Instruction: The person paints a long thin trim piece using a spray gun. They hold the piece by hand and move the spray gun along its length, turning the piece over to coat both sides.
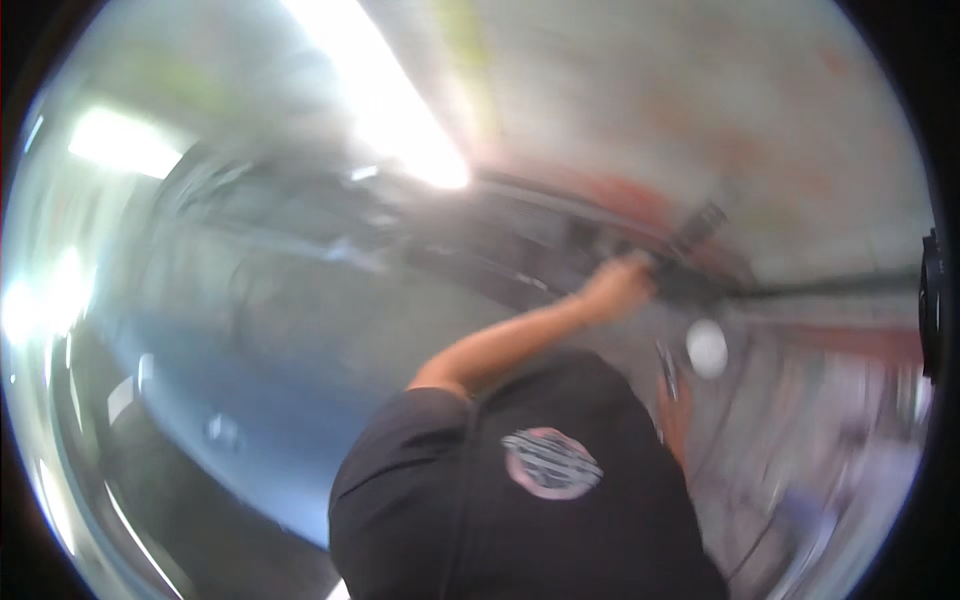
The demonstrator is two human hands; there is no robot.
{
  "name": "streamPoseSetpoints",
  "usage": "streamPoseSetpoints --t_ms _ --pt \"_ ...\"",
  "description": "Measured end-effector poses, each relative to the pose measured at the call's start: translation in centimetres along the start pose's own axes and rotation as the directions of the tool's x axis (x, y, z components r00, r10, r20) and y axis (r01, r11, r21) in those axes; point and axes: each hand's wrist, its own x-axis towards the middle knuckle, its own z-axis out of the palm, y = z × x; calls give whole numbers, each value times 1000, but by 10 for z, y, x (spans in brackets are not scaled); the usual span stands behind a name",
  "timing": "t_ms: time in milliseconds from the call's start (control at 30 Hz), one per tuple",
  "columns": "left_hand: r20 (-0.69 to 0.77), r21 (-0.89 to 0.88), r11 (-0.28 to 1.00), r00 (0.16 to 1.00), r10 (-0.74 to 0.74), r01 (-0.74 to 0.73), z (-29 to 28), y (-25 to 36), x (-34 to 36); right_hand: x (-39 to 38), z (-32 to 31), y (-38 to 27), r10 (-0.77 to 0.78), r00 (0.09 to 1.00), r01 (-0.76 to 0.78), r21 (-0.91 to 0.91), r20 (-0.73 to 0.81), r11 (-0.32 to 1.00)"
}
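Observation:
The picture is heavily smeared by motion. My left arm reaches across to the right, and my left hand is beside a dark, elongated object. Blur hides whether the fingers touch or grip that object. Lower down, near the right side of my black shirt, my right hand is partly seen, closed on a slim, shiny metal tool pointing away from me. Just right of the tool is a round white thing of a kind I cannot make out.
A large, curved blue-grey body panel, apparently a vehicle's, spreads on the left. Dark, blurred parts lie beyond it. A long bright lamp glares above, and a reddish strip runs along the right.

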Motion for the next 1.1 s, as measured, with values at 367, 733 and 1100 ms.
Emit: streamPoseSetpoints --t_ms 367,733,1100 --pt "274 -395 918 951 143 -24 226 79 94 -4 -105 90 39 874 24 122 -484 992" --pt "416 -408 904 857 305 -123 356 164 158 0 -199 123 166 797 -64 193 -580 979" --pt "559 -539 842 754 344 16 407 240 246 35 -287 120 249 669 -177 175 -700 969"
